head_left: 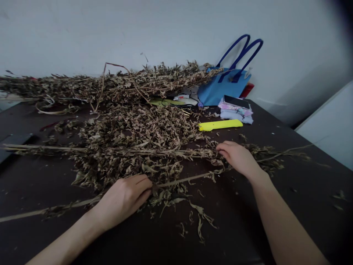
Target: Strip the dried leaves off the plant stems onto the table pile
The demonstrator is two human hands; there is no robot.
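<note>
A: The long pale dried stem with brown shrivelled leaves (182, 180) lies flat across the near part of the dark brown table (289, 206). My left hand (124, 198) is clenched around it at mid-length. My right hand (237, 157) rests curled on the leafy stretch farther right; I cannot tell whether its fingers pinch the same stem or the neighbouring stalk.

B: Failure modes?

A: Three, in my judgement. One: the stem looks brittle, so opposing pull from both hands could snap it. Two: loose crumbs of leaf (198, 217) already lie near the table edge and could spill off. Three: the heap of dried branches (138, 125) behind touches the yellow plastic tool (220, 125), so dragging could snag either.
</note>
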